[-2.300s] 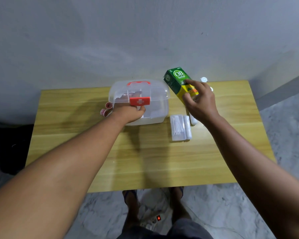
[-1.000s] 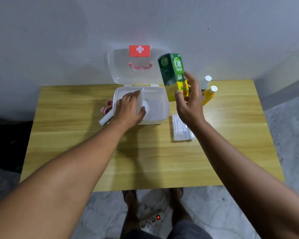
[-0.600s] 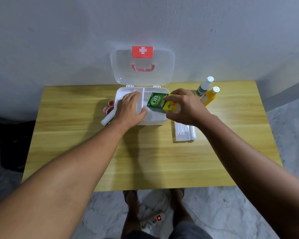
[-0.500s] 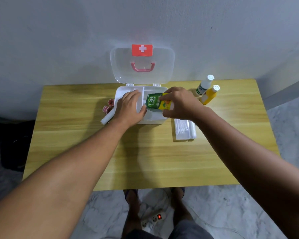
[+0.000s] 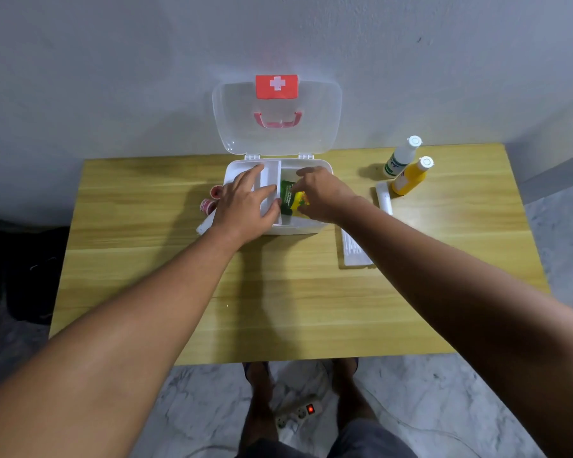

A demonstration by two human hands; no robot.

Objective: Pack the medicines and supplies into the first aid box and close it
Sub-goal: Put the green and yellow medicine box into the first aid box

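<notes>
The white first aid box (image 5: 315, 228) stands open on the wooden table, its clear lid (image 5: 318, 127) upright against the wall. My left hand (image 5: 245, 206) lies flat on the white inner tray (image 5: 271, 180) at the box's left side. My right hand (image 5: 321, 196) grips the green and yellow medicine carton (image 5: 290, 202) low inside the right compartment. A white bottle (image 5: 401, 157) and a yellow bottle (image 5: 411, 177) stand to the right. A white tube (image 5: 384, 201) and a clear pack of cotton swabs (image 5: 353, 251) lie near them.
Small red-and-white rolls (image 5: 210, 200) and a white tube end (image 5: 203, 228) lie left of the box. The table (image 5: 139, 259) backs onto a grey wall. A power strip (image 5: 298, 414) lies on the marble floor by my feet.
The box lid went from closed to upright. My right hand brought the green carton from the air down into the right compartment. My left hand stays on the inner tray.
</notes>
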